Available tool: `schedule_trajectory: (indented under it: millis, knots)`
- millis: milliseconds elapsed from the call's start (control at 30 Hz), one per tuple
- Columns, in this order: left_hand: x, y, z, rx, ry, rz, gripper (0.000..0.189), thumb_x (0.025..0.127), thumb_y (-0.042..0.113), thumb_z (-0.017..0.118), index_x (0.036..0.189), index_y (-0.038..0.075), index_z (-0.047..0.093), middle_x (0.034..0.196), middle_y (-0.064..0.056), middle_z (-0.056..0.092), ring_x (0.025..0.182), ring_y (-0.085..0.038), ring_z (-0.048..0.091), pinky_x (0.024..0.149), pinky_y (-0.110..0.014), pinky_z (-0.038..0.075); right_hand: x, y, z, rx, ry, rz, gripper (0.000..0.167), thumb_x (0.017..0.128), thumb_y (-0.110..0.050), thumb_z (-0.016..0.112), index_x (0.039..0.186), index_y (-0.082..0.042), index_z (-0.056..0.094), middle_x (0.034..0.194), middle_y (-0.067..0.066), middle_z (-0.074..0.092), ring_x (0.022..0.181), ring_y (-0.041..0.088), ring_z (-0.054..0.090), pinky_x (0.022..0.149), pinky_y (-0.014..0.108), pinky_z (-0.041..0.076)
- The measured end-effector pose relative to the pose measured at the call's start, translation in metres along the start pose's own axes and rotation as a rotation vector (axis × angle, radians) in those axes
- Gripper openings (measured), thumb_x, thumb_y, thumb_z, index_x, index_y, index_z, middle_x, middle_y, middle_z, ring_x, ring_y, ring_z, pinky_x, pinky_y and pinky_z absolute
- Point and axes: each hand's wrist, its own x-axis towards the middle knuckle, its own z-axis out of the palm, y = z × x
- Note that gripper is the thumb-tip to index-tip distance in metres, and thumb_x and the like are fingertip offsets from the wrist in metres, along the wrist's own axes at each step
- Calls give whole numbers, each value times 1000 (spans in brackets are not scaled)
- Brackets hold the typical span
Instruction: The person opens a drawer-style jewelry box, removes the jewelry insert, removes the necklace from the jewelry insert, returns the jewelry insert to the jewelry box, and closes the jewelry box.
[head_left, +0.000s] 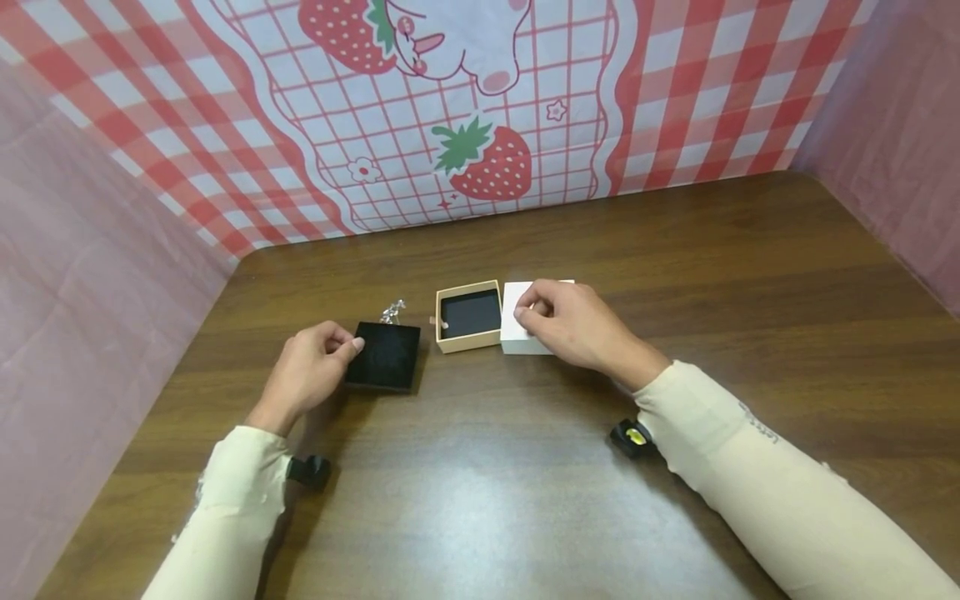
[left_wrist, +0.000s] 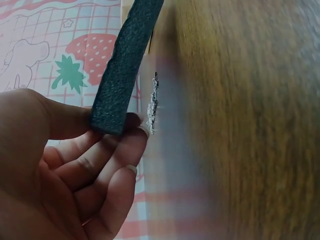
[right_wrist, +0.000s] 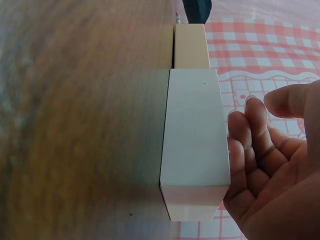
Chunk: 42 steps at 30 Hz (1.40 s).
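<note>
My left hand [head_left: 306, 371] pinches a square black foam pad [head_left: 388, 357] by its left edge, thumb on top and fingers beneath. In the left wrist view the pad shows edge-on, thick and dark, raised over the table. Just behind it on the table lies a small silver chain-like piece of jewelry [head_left: 392, 311]. My right hand [head_left: 585, 327] is over a white box lid [head_left: 525, 342], with its fingers loosely bent and nothing between them. Against the lid's left side stands an open tan box [head_left: 471, 342] with a dark interior and a small ribbon tab on its left.
All of this is on a brown wooden table [head_left: 465, 467]. A red-and-white checked cloth with strawberries [head_left: 491, 162] hangs along the back edge, and pink cloth [head_left: 885, 125] hangs at the sides. A small black device [head_left: 632, 437] is worn at each wrist.
</note>
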Motion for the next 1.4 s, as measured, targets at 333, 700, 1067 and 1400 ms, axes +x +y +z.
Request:
schedule_trajectory:
  millis: [333,700,1067,1400]
  knots:
    - [0,2,1,-89,102,-3,30,100,34,61,95,6,66,82,-9,65,76,-24,56,70,-38,43,-1,0,0,-2,-5,-16,16,95,-26,62,103,-14,70,79,-2,64,75,17,56,70,34,44]
    - [5,0,5,-318,114,-94,34,99,36,63,93,3,63,70,-6,57,60,-18,54,53,-29,44,-1,1,0,-18,-2,-28,17,94,-25,61,103,-13,70,78,-3,64,74,16,56,70,34,44]
    - [14,8,8,-419,77,-111,36,98,38,64,95,2,62,73,-7,56,64,-17,55,59,-31,50,-1,2,-1,-11,-6,-36,16,94,-23,61,104,-12,70,80,-2,64,75,16,56,70,34,44]
    - [30,23,11,-403,63,-65,36,99,37,64,95,1,62,69,-5,57,61,-16,56,57,-29,48,0,3,-1,-13,5,-38,16,94,-23,62,103,-13,70,79,-3,64,76,16,56,72,34,44]
